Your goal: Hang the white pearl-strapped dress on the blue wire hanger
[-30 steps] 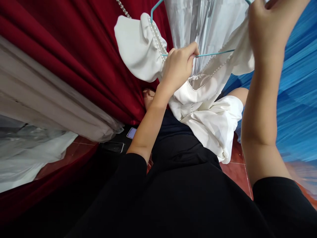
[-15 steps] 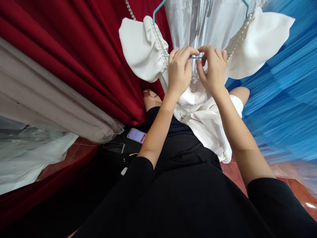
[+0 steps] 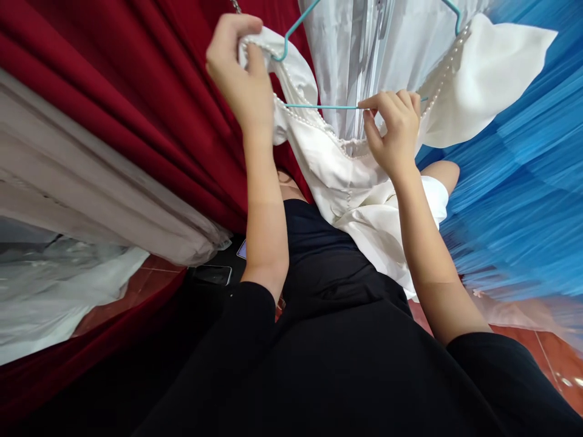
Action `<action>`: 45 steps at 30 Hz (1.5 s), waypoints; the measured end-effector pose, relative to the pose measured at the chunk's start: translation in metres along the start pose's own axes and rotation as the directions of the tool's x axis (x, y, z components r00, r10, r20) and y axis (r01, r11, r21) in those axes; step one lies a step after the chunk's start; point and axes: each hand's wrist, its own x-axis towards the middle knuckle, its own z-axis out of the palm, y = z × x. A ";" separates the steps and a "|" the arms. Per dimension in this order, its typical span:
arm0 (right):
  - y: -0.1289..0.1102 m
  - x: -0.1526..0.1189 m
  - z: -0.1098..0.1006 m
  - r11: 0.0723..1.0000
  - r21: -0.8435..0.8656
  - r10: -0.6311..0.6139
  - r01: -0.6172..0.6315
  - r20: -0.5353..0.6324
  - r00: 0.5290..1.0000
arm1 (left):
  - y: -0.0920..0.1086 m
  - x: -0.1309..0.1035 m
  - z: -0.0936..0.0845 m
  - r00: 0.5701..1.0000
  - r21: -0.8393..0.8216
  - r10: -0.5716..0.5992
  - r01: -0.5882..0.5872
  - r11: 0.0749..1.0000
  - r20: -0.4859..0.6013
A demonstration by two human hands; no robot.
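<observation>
Our left hand [image 3: 239, 73] grips the white dress [image 3: 350, 182] sleeve at upper left; our right hand [image 3: 394, 130] pinches the teal hanger [image 3: 319, 107] bar. We should seat the sleeve gently.

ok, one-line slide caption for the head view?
Left hand grips white dress sleeve at teal hanger; right hand pinches its bar.

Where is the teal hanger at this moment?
In the head view the teal hanger is at the top centre, inside the white dress. The right hand pinches its bar, and the left hand grips the sleeve at its left end.
</observation>
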 end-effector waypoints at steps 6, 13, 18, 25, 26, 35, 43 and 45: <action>0.006 0.001 0.011 0.999 0.037 0.028 -0.028 0.009 1.000 | -0.088 -0.037 -0.034 0.947 0.031 -0.125 0.140 0.990 -0.295; 0.007 0.001 0.019 0.998 -0.056 0.020 -0.017 0.055 0.998 | 0.067 -0.125 -0.014 0.928 0.043 -0.324 0.321 0.946 0.183; -0.001 -0.002 0.005 1.000 -0.015 0.014 -0.013 0.065 0.998 | 0.151 -0.105 0.003 0.852 -0.029 -0.271 0.317 0.948 0.449; 0.002 0.002 -0.008 0.994 -0.102 -0.057 0.046 -0.112 0.992 | 0.136 -0.050 0.015 0.789 -0.053 -0.228 0.312 0.949 0.571; 0.007 0.006 -0.011 0.991 -0.124 -0.071 0.043 -0.228 0.971 | 0.134 -0.051 0.016 0.781 -0.053 -0.225 0.314 0.948 0.583; 0.093 0.065 -0.054 0.990 -0.074 -0.141 0.120 -0.464 0.874 | 0.146 -0.060 0.022 0.793 -0.021 -0.251 0.316 0.949 0.555; 0.119 0.075 -0.050 0.991 -0.121 -0.025 -0.063 -0.614 0.789 | 0.136 -0.054 0.017 0.776 -0.015 -0.223 0.286 0.958 0.590; 0.124 0.080 -0.043 0.984 -0.123 0.030 -0.130 -0.601 0.799 | 0.134 -0.053 0.014 0.759 0.009 -0.221 0.273 0.962 0.613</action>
